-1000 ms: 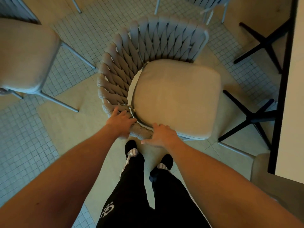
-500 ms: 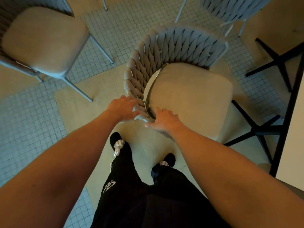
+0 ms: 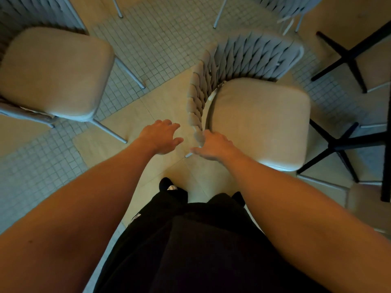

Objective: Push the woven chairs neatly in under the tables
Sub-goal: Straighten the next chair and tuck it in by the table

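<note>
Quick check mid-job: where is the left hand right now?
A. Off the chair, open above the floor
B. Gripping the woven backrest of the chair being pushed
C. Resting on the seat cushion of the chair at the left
A: the left hand hangs with spread fingers over the floor tiles, apart from the woven backrest, while the right hand touches that backrest's near end.

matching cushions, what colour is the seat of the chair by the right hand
Beige seat, head view.

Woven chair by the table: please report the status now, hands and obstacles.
Left hand open, off the chair. Right hand open, at the end of the woven chair backrest. Seat beside the black table base, which stands in the way.
</note>
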`<control>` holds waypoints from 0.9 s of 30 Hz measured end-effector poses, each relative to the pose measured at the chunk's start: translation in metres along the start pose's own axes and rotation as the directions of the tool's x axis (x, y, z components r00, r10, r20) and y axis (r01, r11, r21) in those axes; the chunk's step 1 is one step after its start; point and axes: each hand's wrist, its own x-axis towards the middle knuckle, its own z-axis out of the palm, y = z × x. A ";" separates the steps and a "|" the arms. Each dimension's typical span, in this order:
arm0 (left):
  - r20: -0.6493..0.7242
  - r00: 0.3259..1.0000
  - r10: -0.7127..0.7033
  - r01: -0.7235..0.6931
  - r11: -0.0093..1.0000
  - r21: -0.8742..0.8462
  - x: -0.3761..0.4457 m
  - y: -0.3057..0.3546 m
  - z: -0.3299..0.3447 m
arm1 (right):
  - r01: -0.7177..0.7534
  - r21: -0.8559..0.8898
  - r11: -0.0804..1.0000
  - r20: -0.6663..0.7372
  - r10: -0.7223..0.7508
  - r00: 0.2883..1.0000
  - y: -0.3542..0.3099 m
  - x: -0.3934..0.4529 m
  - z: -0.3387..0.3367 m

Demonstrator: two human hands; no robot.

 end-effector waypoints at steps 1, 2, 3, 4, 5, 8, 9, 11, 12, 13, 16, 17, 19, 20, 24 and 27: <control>0.002 1.000 0.017 -0.017 1.000 0.005 0.001 -0.006 -0.005 | -0.012 0.014 1.000 -0.010 0.012 1.000 -0.008 0.001 -0.001; 0.005 1.000 0.030 -0.030 1.000 0.009 0.002 -0.010 -0.008 | -0.023 0.031 0.999 -0.013 0.023 1.000 -0.014 0.001 -0.002; 0.009 0.999 0.044 -0.044 0.999 0.016 0.004 -0.014 -0.013 | -0.038 0.054 0.998 -0.017 0.039 0.999 -0.019 0.001 -0.003; 0.016 0.998 0.061 -0.061 0.998 0.024 0.007 -0.017 -0.017 | -0.053 0.075 0.996 -0.019 0.055 0.998 -0.023 0.002 -0.004; 0.018 0.997 0.076 -0.077 0.996 0.035 0.010 -0.020 -0.021 | -0.066 0.094 0.993 -0.019 0.068 0.997 -0.025 0.003 -0.005; 0.020 0.993 0.120 -0.121 0.991 0.058 0.023 -0.027 -0.032 | -0.094 0.107 0.990 -0.031 0.097 0.995 -0.029 0.011 -0.008; 0.022 0.991 0.130 -0.131 0.989 0.064 0.028 -0.029 -0.035 | -0.106 0.109 0.988 -0.032 0.110 0.993 -0.030 0.015 -0.009; 0.023 0.989 0.146 -0.147 0.986 0.076 0.042 -0.033 -0.043 | -0.124 0.135 0.983 -0.032 0.129 0.991 -0.029 0.025 -0.013; 0.024 0.987 0.160 -0.161 0.983 0.083 0.051 -0.036 -0.047 | -0.127 0.150 0.980 -0.037 0.134 0.990 -0.029 0.030 -0.016; 0.020 0.985 0.172 -0.173 0.981 0.091 0.057 -0.038 -0.051 | -0.125 0.159 0.979 -0.041 0.133 0.990 -0.028 0.035 -0.019; 0.034 0.974 0.224 -0.226 0.965 0.130 0.087 -0.043 -0.066 | -0.144 0.225 0.964 -0.036 0.155 0.987 -0.029 0.055 -0.029; 0.041 0.969 0.243 -0.247 0.958 0.146 0.099 -0.044 -0.071 | -0.151 0.246 0.957 -0.034 0.164 0.986 -0.029 0.062 -0.032; 0.058 0.958 0.280 -0.286 0.941 0.182 0.122 -0.045 -0.084 | -0.167 0.294 0.941 -0.034 0.185 0.982 -0.029 0.076 -0.038; 0.070 0.952 0.298 -0.306 0.931 0.199 0.134 -0.044 -0.089 | -0.175 0.329 0.928 -0.039 0.199 0.979 -0.028 0.081 -0.041; 0.151 0.910 0.387 -0.414 0.875 0.251 0.174 -0.034 -0.107 | -0.231 0.459 0.858 -0.033 0.276 0.961 -0.021 0.100 -0.051; 0.197 0.877 0.439 -0.478 0.838 0.263 0.197 -0.023 -0.126 | -0.290 0.512 0.808 0.007 0.334 0.943 -0.017 0.111 -0.058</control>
